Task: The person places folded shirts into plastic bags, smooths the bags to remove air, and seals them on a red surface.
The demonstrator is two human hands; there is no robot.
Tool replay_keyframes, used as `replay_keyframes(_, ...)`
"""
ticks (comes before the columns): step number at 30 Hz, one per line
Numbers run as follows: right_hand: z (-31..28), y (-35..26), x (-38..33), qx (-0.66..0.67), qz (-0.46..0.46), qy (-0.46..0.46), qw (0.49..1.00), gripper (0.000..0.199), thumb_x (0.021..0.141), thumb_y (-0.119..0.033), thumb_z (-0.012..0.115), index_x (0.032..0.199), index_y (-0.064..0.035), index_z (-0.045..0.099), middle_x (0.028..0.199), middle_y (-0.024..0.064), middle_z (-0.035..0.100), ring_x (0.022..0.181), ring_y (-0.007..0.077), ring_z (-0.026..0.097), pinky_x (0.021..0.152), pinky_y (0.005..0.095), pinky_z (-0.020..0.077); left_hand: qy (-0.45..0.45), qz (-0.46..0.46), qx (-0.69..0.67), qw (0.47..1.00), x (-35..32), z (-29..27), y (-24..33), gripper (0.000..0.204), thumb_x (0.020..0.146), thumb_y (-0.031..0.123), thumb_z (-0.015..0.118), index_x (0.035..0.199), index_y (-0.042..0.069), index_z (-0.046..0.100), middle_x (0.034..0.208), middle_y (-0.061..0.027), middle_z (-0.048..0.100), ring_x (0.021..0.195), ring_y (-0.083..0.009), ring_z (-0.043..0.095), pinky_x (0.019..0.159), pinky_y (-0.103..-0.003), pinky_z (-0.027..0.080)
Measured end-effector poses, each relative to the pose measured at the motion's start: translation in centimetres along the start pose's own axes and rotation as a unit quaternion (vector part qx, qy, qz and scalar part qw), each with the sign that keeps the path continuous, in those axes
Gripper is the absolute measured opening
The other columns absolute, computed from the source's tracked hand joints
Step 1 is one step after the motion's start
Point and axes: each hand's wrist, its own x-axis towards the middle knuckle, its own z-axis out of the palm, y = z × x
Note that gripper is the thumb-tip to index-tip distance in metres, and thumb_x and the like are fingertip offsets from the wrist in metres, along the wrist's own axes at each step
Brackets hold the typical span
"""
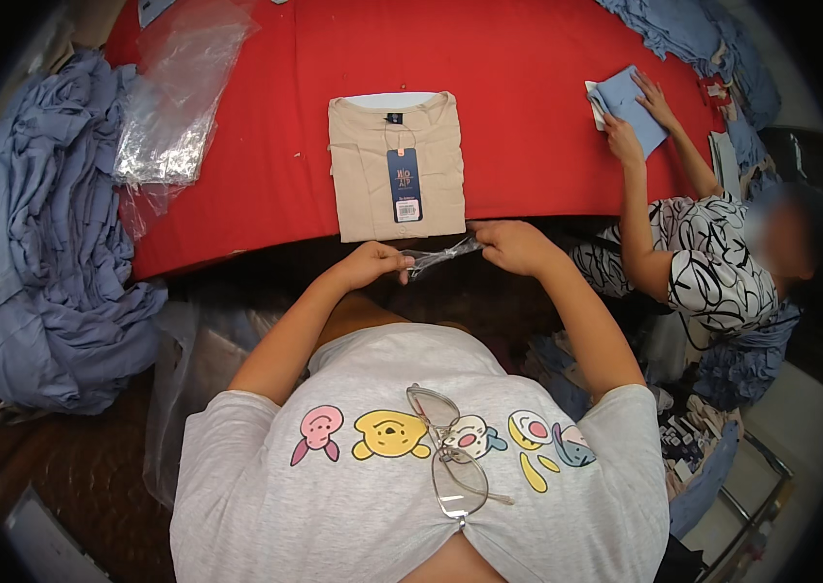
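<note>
A clear plastic bag (442,255) is stretched between my two hands at the table's near edge. My left hand (375,265) pinches its left end, and my right hand (516,247) grips the right end. Just beyond them lies a folded beige shirt (358,189), its collar pointing away from me. A dark blue hang tag (405,175) rests on the shirt's front, looped by a string near the neck. Something white shows inside the collar opening. Most of the bag is bunched, so its full size is hidden.
Clear plastic bags (173,126) lie on the red tablecloth (275,146) at the left. Blue garments (52,233) are heaped at the far left. On the right, a co-worker (703,253) handles a folded light blue garment (633,107). More blue clothes (669,29) sit at the back right.
</note>
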Motion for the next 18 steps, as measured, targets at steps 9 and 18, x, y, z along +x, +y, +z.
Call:
replay_keyframes(9, -3.3, -1.7, 4.7, -0.054, -0.028, 0.161, 0.985, 0.014, 0.096, -0.018, 0.072, 0.096, -0.0037, 0.073, 0.092, 0.0146, 0.069, 0.090, 0.0373, 0.071, 0.079, 0.0490, 0.0572, 0.351, 0.091, 0.059, 0.930, -4.4, 1.1, -1.1, 0.028, 0.105, 0.025, 0.074, 0.115, 0.001, 0.083, 0.105, -0.0132, 0.081, 0.097, -0.0252, 0.076, 0.090, -0.031, 0.056)
replay_keyframes(18, -1.7, -2.9, 6.4, -0.056, 0.002, 0.186, 0.981, 0.010, 0.091, -0.015, 0.077, 0.091, -0.0054, 0.073, 0.092, 0.0094, 0.069, 0.093, 0.0330, 0.072, 0.078, 0.0468, 0.0582, 0.483, 0.139, 0.194, 0.842, -7.1, 0.0, -2.2, 0.020, 0.099, 0.018, 0.075, 0.104, 0.001, 0.083, 0.101, -0.0143, 0.079, 0.096, -0.0327, 0.074, 0.099, -0.044, 0.052)
